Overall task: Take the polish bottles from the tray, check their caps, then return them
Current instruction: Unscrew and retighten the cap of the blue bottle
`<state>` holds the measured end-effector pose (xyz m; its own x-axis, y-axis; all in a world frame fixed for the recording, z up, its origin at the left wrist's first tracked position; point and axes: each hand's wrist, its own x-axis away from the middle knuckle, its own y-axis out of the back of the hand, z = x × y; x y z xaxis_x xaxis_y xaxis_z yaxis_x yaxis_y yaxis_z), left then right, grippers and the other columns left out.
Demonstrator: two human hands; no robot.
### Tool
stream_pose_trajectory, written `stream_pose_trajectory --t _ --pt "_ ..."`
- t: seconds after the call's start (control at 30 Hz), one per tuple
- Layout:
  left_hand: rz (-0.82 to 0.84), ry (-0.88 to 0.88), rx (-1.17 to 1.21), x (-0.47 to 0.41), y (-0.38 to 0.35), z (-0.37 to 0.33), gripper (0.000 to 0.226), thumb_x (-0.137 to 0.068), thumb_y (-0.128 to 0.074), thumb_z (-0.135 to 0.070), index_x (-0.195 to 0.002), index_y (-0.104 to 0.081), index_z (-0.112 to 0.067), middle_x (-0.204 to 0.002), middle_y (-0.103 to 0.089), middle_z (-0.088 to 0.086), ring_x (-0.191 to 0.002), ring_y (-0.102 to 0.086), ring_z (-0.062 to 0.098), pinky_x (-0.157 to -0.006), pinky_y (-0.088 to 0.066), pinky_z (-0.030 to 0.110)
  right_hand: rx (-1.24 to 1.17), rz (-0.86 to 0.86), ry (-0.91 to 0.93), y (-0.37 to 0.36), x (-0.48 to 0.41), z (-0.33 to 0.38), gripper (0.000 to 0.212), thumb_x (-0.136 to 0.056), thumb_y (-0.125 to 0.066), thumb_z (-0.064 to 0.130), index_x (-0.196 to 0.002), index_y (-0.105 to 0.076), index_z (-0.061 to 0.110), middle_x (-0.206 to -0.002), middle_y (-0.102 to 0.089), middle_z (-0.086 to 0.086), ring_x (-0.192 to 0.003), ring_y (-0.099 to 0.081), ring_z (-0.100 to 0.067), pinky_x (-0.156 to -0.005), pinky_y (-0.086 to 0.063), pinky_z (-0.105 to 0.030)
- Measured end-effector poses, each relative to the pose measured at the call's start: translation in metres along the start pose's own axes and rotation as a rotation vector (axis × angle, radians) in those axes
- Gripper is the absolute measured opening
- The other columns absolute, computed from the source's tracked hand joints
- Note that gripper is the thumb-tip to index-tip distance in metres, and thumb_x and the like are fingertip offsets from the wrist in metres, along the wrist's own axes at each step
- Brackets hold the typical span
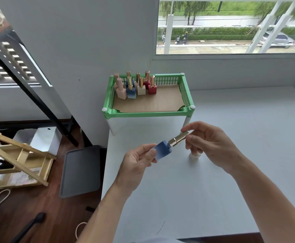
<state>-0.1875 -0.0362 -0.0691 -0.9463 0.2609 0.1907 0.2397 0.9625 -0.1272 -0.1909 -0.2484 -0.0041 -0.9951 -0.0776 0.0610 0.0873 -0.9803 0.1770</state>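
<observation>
- Blue glass: seen from the head camera, a blue polish bottle (162, 150) lies tilted above the white table (230, 155), body pinched in the left hand (138, 163), gold cap (178, 139) gripped by the right hand (211, 148).
- Risk: if the cap is loose, this tilt could let polish leak onto the table.
- Risk: twisting too hard could wrench the bottle from the left fingers.
- The green tray (148, 114) behind holds about 8 bottles crowded together; returning this 1 carelessly could topple them.

Head view looks down, near white table (213, 190)
</observation>
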Motion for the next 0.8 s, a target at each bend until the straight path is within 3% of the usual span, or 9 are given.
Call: stream_pose_trajectory --t 0.13,0.23,0.33,0.4,0.5,0.57,0.67,0.73,0.8 --pt "0.003 -0.005 -0.007 -0.0019 0.0013 -0.0012 0.023 -0.079 -0.068 -0.036 -0.097 -0.070 -0.021 -0.072 -0.069 -0.011 -0.067 -0.059 0.004 -0.068 -0.046 0.016 0.036 -0.040 -0.034 -0.0023 -0.0029 -0.0011 0.008 -0.087 -0.061 0.008 -0.080 -0.064 0.008 -0.049 -0.059 0.000 -0.043 -0.050 -0.014 -0.048 -0.042 -0.024" --pt "-0.001 -0.001 -0.005 -0.0022 0.0004 -0.0012 0.023 -0.077 -0.066 -0.035 -0.095 -0.071 -0.022 -0.071 -0.069 -0.011 -0.066 -0.059 0.004 -0.067 -0.047 0.016 0.188 -0.131 -0.066 -0.0050 -0.0044 -0.0003 0.029 -0.083 -0.065 0.033 -0.061 -0.061 0.014 -0.041 -0.050 0.003 -0.039 -0.042 -0.013 -0.047 -0.039 -0.028" --pt "0.013 -0.006 -0.008 -0.0025 -0.0022 -0.0015 0.026 -0.076 -0.062 -0.035 -0.096 -0.071 -0.022 -0.072 -0.069 -0.011 -0.066 -0.059 0.004 -0.068 -0.047 0.016 0.238 -0.207 -0.103 -0.0074 -0.0044 -0.0005 0.050 -0.088 -0.049 0.053 -0.060 -0.063 0.013 -0.041 -0.054 -0.001 -0.038 -0.046 -0.014 -0.053 -0.041 -0.031" --pt "0.018 -0.010 -0.011 -0.0020 -0.0033 -0.0017 0.026 -0.076 -0.062 -0.035 -0.097 -0.071 -0.021 -0.071 -0.069 -0.012 -0.066 -0.059 0.004 -0.067 -0.047 0.015 0.135 -0.157 -0.087 -0.0058 -0.0028 0.0020 0.039 -0.090 -0.049 0.049 -0.077 -0.066 0.017 -0.050 -0.060 -0.006 -0.043 -0.051 -0.019 -0.054 -0.042 -0.029" --pt "0.007 -0.007 -0.002 -0.0014 -0.0028 -0.0010 0.026 -0.076 -0.063 -0.036 -0.096 -0.071 -0.022 -0.071 -0.069 -0.011 -0.066 -0.059 0.003 -0.067 -0.047 0.014 0.063 -0.033 -0.014 -0.0019 -0.0006 0.0029 0.009 -0.090 -0.057 0.022 -0.092 -0.065 0.018 -0.060 -0.063 -0.004 -0.046 -0.055 -0.019 -0.050 -0.042 -0.018" --pt "-0.001 -0.004 0.003 -0.0014 -0.0022 -0.0009 0.026 -0.076 -0.063 -0.037 -0.096 -0.072 -0.022 -0.070 -0.069 -0.011 -0.065 -0.059 0.004 -0.067 -0.047 0.014 0.151 -0.062 0.003 -0.0041 -0.0013 0.0005 0.011 -0.089 -0.059 0.019 -0.080 -0.065 0.019 -0.059 -0.063 -0.003 -0.046 -0.056 -0.018 -0.053 -0.045 -0.023" --pt "0.007 -0.007 0.004 -0.0011 -0.0026 -0.0018 0.024 -0.077 -0.067 -0.037 -0.095 -0.072 -0.023 -0.070 -0.069 -0.011 -0.065 -0.059 0.004 -0.067 -0.047 0.015 0.221 -0.165 -0.035 -0.0068 -0.0025 -0.0008 0.033 -0.089 -0.055 0.040 -0.064 -0.062 0.019 -0.054 -0.063 -0.003 -0.046 -0.056 -0.017 -0.056 -0.045 -0.030" --pt "0.003 -0.005 0.010 -0.0005 -0.0032 -0.0024 0.021 -0.078 -0.070 -0.037 -0.094 -0.072 -0.024 -0.070 -0.069 -0.012 -0.065 -0.060 0.003 -0.066 -0.047 0.014 0.131 -0.111 -0.033 -0.0038 -0.0010 0.0001 0.024 -0.091 -0.053 0.035 -0.078 -0.066 0.020 -0.059 -0.064 -0.002 -0.047 -0.057 -0.017 -0.055 -0.044 -0.024" --pt "-0.008 0.000 0.015 0.0002 -0.0031 -0.0026 0.024 -0.075 -0.064 -0.037 -0.094 -0.072 -0.024 -0.069 -0.069 -0.012 -0.064 -0.059 0.003 -0.065 -0.047 0.013 0.051 -0.016 -0.015 0.0005 0.0005 -0.0007 0.010 -0.091 -0.056 0.019 -0.096 -0.065 0.018 -0.068 -0.067 -0.004 -0.053 -0.060 -0.017 -0.052 -0.042 -0.014"
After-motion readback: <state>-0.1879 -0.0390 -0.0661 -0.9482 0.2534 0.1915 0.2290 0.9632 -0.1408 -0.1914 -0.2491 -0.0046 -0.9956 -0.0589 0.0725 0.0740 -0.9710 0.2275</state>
